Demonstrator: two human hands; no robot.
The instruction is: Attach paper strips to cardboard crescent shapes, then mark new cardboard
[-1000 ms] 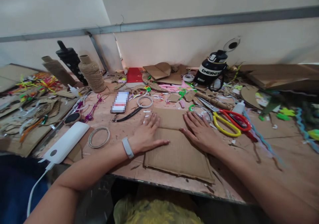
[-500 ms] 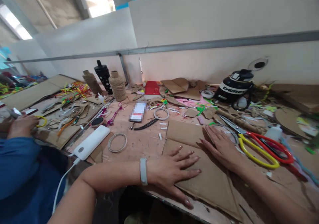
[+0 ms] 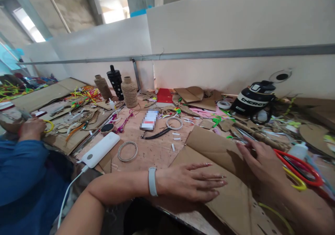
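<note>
A folded piece of brown cardboard point(image 3: 209, 148) lies near the table's front edge, its crease running across the far part. My left hand point(image 3: 192, 182), with a pale band on its wrist, rests flat over the cardboard's left side, fingers stretched out. My right hand point(image 3: 264, 163) is at the cardboard's right edge, beside and partly over large scissors with red and yellow handles point(image 3: 318, 180). Its thumb and forefinger are apart and slightly bent; no held thing shows. The palm side and the other fingertips are hidden.
A phone point(image 3: 149, 120), a white power bank point(image 3: 101, 150) with a cable, and a tape roll point(image 3: 127, 151) lie to the left. Twine spools point(image 3: 129, 92) and a black bottle point(image 3: 252, 99) stand behind. Scraps litter the back. At far left is a co-worker's blue sleeve point(image 3: 23, 172).
My right hand has left the cardboard's top and moved right, over the scissors. The cardboard has turned and its far part shows raised along the crease. My left hand's fingers have drawn closer together.
</note>
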